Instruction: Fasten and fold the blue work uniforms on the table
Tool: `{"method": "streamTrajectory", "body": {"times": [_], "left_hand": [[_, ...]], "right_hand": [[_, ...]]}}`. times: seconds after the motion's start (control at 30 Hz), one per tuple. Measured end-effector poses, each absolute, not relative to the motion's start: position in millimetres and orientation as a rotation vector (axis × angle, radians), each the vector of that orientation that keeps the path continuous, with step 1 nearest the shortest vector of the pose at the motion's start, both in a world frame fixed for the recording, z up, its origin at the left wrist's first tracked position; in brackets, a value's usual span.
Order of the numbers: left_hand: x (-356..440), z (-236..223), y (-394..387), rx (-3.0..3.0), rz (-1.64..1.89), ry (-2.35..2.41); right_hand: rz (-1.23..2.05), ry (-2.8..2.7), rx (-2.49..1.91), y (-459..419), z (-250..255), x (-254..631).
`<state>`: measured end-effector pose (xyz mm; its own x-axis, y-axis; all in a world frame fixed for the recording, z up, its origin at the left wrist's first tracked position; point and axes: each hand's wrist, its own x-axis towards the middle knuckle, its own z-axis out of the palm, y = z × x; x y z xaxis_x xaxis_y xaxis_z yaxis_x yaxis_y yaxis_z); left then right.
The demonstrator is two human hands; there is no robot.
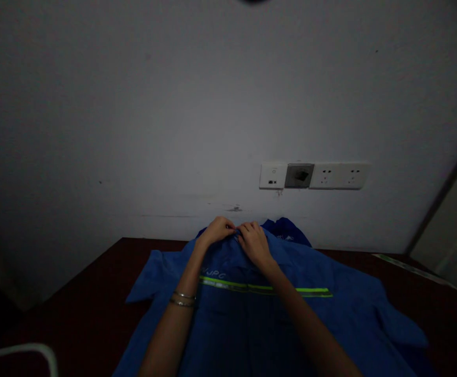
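Observation:
A blue short-sleeved work shirt (228,319) lies spread front side up, with a yellow-green and silver reflective stripe (310,291) across its chest and pale lettering above the stripe. At the collar, my left hand (217,230) pinches the cloth between thumb and fingers; two bracelets circle that wrist. Close beside it, my right hand (254,242) has its fingers bent onto the same collar, the fingertips of both hands nearly meeting. What lies under the fingers is too small and dark to make out. My forearms cover part of the shirt front.
A darker blue garment (287,230) is bunched behind the collar against the white wall (197,104). Sockets and a switch plate (336,175) sit on the wall. The table (87,298) is dark red. A white curved bar (35,348) shows at lower left.

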<state>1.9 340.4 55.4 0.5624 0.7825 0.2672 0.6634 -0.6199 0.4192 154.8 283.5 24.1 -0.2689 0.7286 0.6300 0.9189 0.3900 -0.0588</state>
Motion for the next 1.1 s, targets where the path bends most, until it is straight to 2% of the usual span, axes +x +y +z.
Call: {"method": "streamTrajectory", "body": {"times": [0.1,0.23,0.3,0.47,0.63,0.77,1.1], "left_hand": [[4.8,62.8,329.7,2.612,0.682,1.269],[-2.0,75.2,308.0,2.553,0.891,1.601],[-8.2,76.0,298.4,2.500,0.877,1.729],[-14.9,55.3,281.9,2.340,0.736,1.868],[-7.0,31.3,269.4,2.270,0.767,1.982],[-7.8,24.6,272.2,2.252,0.860,1.926],[-55.4,24.9,309.8,1.793,0.980,1.413]], "right_hand": [[-0.433,-2.081,-1.435,287.4,21.3,157.7],[-0.412,-2.062,-1.432,288.1,24.0,163.2],[-0.388,-2.054,-1.418,287.6,26.6,165.9],[-0.344,-2.078,-1.381,288.2,29.9,168.8],[-0.297,-2.085,-1.357,288.4,29.9,168.1],[-0.285,-2.087,-1.357,288.4,30.0,169.1],[-0.176,-2.124,-1.285,292.3,33.1,181.0]]}}
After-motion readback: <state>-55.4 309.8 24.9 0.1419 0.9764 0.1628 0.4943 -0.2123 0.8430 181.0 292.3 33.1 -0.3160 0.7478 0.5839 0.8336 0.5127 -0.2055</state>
